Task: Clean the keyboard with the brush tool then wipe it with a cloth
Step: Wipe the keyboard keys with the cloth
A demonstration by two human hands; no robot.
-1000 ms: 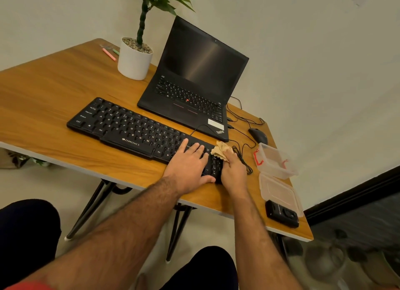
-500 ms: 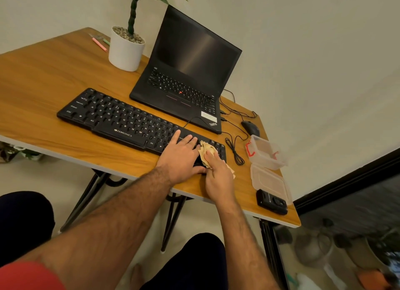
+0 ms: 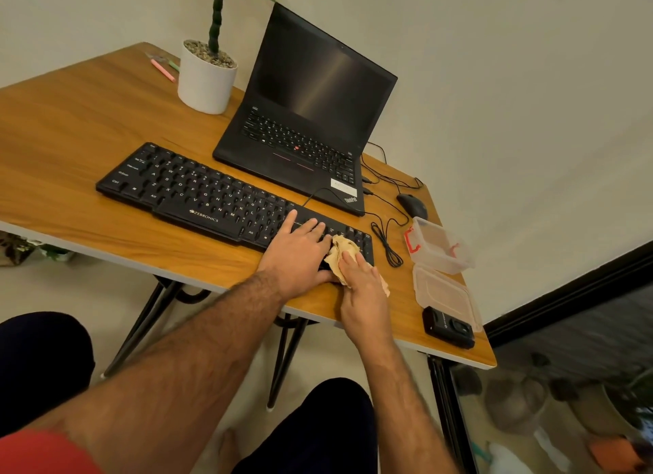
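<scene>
Keyboard (image 3: 198, 194), black, lies slantwise on the wooden desk (image 3: 70, 134), in front of the open laptop (image 3: 300, 127). The left hand (image 3: 300, 252) rests flat on its right end, fingers straight and slightly spread over the keys. Just beside it, the right hand (image 3: 362, 286) presses a crumpled tan cloth (image 3: 341, 249) onto the rightmost keys, its fingers lying over the cloth; part of the cloth sticks out beside the hand. To the right of the keyboard lie a bundled black cable (image 3: 387, 243), a mouse (image 3: 411, 205), a clear box (image 3: 438, 243) with red clips, its lid (image 3: 445, 293), and a small black device (image 3: 448, 327) near the desk's edge. A white plant pot (image 3: 205, 77) stands left of the laptop.
</scene>
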